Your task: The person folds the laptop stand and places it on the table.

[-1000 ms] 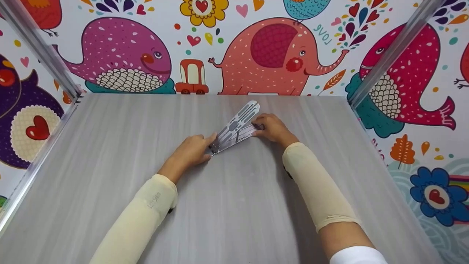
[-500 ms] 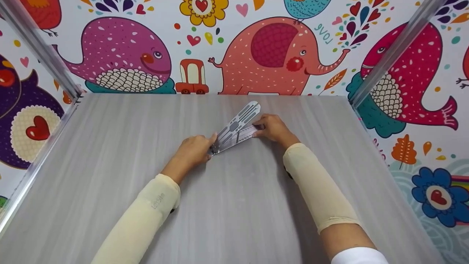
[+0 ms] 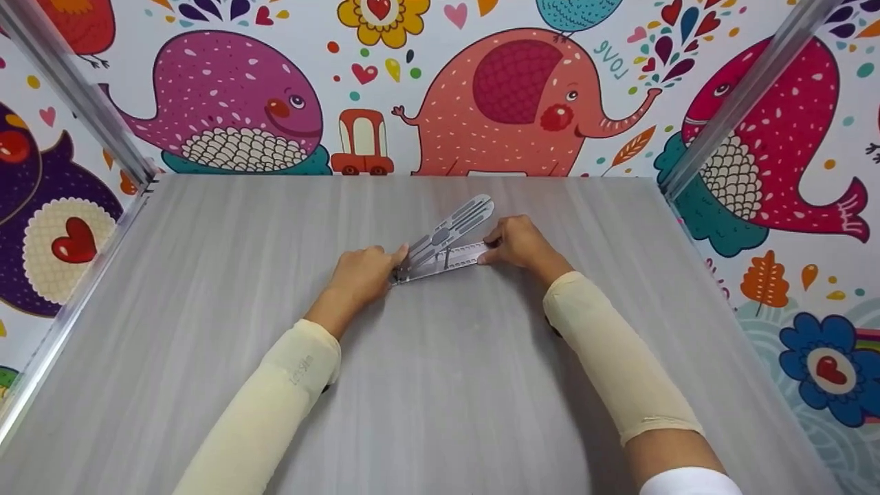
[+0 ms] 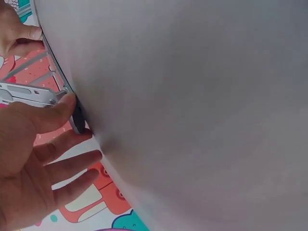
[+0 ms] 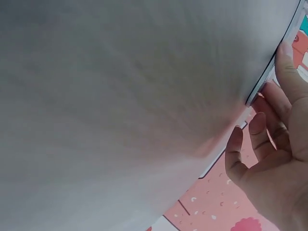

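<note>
A silver folding stand (image 3: 447,237) is on the grey table toward the far side, its slotted upper plate (image 3: 462,221) raised at an angle from the notched base (image 3: 462,256). My left hand (image 3: 363,276) pinches the hinged end between thumb and index finger; the left wrist view shows the thumb on the dark rounded end (image 4: 77,118), with the other fingers spread. At the base's right end, my right hand (image 3: 519,246) grips with the thumb on the near edge and fingers on the far side. Part of that end is hidden behind the fingers.
The table (image 3: 426,399) has pale wood grain. A wall printed with cartoon animals (image 3: 509,103) rises right behind its far edge, and metal posts (image 3: 735,103) stand at the back corners. Pale sleeves (image 3: 271,399) cover both forearms.
The base has turned a little, its right end shifting right and nearer along with my right hand. The raised plate looks slightly lower, with a wider gap to the base. My left hand keeps its hold.
</note>
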Motion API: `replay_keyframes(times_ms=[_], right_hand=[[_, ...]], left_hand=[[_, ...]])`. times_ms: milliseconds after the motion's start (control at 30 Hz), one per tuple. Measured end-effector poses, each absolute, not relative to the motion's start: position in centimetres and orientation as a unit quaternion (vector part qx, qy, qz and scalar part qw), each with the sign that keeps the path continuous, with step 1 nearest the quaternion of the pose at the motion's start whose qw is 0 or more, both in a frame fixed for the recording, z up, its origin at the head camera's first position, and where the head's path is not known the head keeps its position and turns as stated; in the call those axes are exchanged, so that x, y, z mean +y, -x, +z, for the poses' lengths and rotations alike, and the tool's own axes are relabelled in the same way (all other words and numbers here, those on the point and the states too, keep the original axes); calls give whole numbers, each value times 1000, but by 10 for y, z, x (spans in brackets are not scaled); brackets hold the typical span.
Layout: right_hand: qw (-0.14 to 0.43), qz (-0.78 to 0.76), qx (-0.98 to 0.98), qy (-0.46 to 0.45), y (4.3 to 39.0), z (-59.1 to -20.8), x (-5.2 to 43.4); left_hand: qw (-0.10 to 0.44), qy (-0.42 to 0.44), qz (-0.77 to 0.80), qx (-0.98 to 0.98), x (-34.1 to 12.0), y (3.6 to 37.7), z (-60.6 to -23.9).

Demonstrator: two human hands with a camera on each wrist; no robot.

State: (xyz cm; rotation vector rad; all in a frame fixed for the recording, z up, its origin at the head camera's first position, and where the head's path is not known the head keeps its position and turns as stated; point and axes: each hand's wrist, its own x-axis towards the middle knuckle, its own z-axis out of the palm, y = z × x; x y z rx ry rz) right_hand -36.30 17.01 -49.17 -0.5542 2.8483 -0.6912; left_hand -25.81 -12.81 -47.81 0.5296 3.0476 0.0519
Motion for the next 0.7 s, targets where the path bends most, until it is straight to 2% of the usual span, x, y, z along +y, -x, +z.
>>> replay_keyframes(times_ms=[467,700], right_hand=[[56,-219,960,163,342,-492,167],[58,-221,960,162,328,-491,168]], left_hand=[[23,-164,63,984,-140,280,-478],[3,-174,48,984,-142,289,-478]])
